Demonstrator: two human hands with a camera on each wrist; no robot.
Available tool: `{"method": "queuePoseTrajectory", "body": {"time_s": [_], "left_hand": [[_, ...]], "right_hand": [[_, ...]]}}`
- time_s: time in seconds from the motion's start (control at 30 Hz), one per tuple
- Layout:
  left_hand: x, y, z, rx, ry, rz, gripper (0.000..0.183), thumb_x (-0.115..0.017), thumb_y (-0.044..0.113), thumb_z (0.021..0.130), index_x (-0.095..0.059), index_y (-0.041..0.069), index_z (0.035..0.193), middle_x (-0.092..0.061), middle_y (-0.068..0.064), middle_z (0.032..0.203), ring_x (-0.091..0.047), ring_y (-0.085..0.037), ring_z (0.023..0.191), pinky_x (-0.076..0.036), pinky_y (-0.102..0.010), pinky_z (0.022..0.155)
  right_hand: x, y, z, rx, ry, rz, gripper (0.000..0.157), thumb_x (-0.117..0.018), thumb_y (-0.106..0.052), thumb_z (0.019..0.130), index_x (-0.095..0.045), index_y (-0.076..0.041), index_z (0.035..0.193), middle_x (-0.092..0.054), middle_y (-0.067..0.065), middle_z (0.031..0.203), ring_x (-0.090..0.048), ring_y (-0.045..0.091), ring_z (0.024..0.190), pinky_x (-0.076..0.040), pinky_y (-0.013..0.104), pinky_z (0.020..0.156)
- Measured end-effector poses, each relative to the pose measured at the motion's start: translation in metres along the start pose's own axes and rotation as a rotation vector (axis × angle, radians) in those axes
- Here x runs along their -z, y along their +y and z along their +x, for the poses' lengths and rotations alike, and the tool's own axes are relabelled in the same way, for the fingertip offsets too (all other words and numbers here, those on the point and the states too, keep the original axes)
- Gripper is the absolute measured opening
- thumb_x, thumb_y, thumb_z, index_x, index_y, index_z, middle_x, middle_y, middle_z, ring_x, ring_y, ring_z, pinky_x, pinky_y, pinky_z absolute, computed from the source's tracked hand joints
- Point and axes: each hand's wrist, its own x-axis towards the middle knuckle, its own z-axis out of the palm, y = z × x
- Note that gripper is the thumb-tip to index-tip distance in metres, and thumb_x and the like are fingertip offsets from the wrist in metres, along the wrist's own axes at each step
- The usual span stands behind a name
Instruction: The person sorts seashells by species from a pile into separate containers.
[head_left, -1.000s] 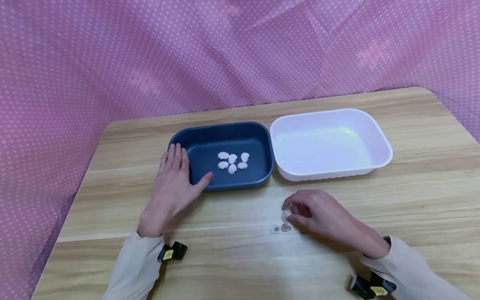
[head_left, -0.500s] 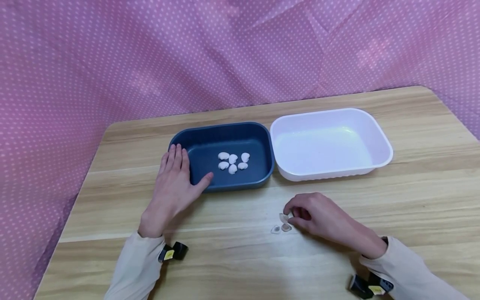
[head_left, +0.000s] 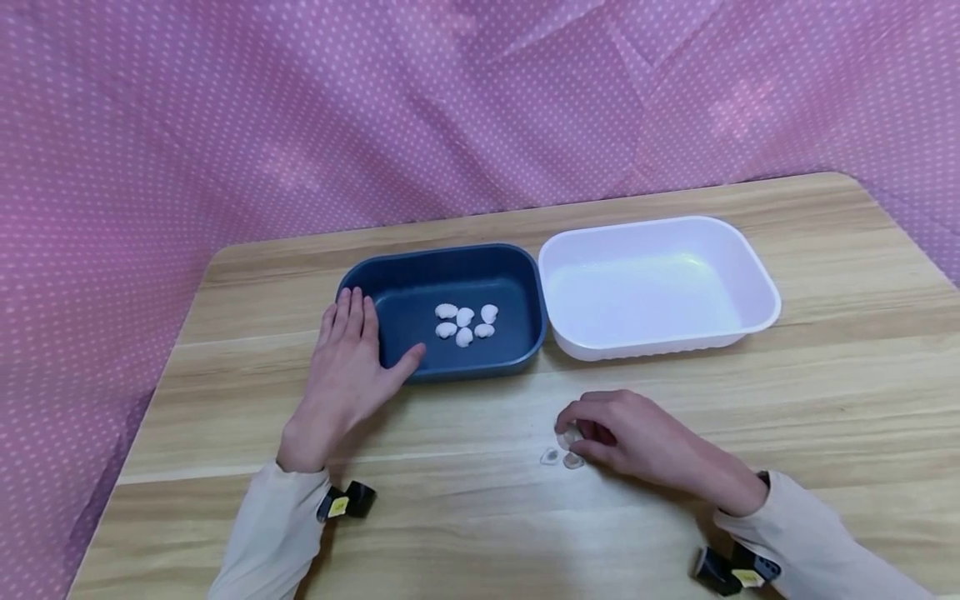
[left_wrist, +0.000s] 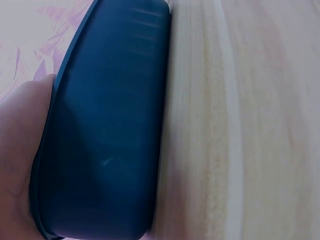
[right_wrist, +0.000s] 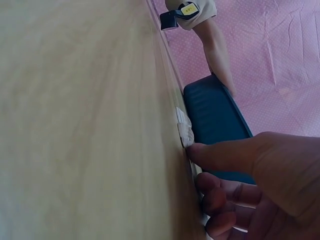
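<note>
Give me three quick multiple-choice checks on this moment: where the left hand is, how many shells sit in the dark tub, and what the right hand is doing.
1. The left hand rests
A. against the blue tub
B. inside the white tub
C. at the table's far edge

2. White shells in the blue tub:
A. two
B. six
C. ten

3. The right hand is
A. flat and spread out
B. curled over a small shell on the table
C. raised over the white tub

Answers: 1 A, fingers and thumb lie along its near left corner. 2 B, six count in the head view. 3 B, thumb and fingertips meet at the shell.
</note>
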Motion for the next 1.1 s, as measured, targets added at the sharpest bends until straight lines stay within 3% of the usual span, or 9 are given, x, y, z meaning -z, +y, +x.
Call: {"method": "queuePoseTrajectory", "body": {"time_s": [0.37, 0.63, 0.87, 1.1], "left_hand": [[-0.0003, -0.0012, -0.0002, -0.003, -0.001, -0.007, 0.103, -0.032, 0.072, 0.091, -0.01, -0.01, 0.149, -0.002, -0.027, 0.158, 0.009, -0.036, 0.146, 0.005, -0.048, 0.118], [-0.0007, -0.002, -0.0013, -0.003, 0.003, -0.012, 0.103, -0.032, 0.072, 0.091, -0.01, -0.01, 0.15, -0.002, -0.027, 0.158, 0.008, -0.036, 0.146, 0.005, -0.048, 0.118], [-0.0006, -0.0011, -0.0008, -0.007, 0.009, -0.008, 0.103, -0.033, 0.071, 0.091, -0.009, -0.01, 0.15, -0.003, -0.027, 0.158, 0.007, -0.036, 0.146, 0.004, -0.048, 0.118], [0.0011, -0.0001, -0.0008, -0.008, 0.01, -0.009, 0.103, -0.033, 0.071, 0.091, -0.009, -0.01, 0.15, -0.003, -0.027, 0.157, 0.007, -0.036, 0.146, 0.004, -0.048, 0.118]], "right_hand": [[-0.0031, -0.0024, 0.0009, -0.018, -0.02, -0.031, 0.024, -0.072, -0.02, 0.087, -0.066, -0.019, 0.11, -0.048, -0.016, 0.072, -0.046, 0.002, 0.065, -0.042, 0.021, 0.058], [-0.004, -0.0007, 0.0011, 0.023, -0.005, -0.051, 0.017, -0.071, -0.022, 0.089, -0.067, -0.018, 0.105, -0.046, -0.016, 0.071, -0.044, 0.001, 0.063, -0.04, 0.02, 0.058], [-0.0022, -0.0011, 0.0007, -0.004, -0.014, -0.05, 0.016, -0.069, -0.021, 0.09, -0.065, -0.018, 0.106, -0.047, -0.016, 0.071, -0.045, 0.001, 0.064, -0.041, 0.021, 0.057], [0.0045, -0.0041, 0.0, -0.01, 0.032, -0.014, 0.013, -0.065, -0.025, 0.094, -0.065, -0.019, 0.106, -0.053, -0.018, 0.073, -0.05, 0.0, 0.066, -0.045, 0.021, 0.061]]}}
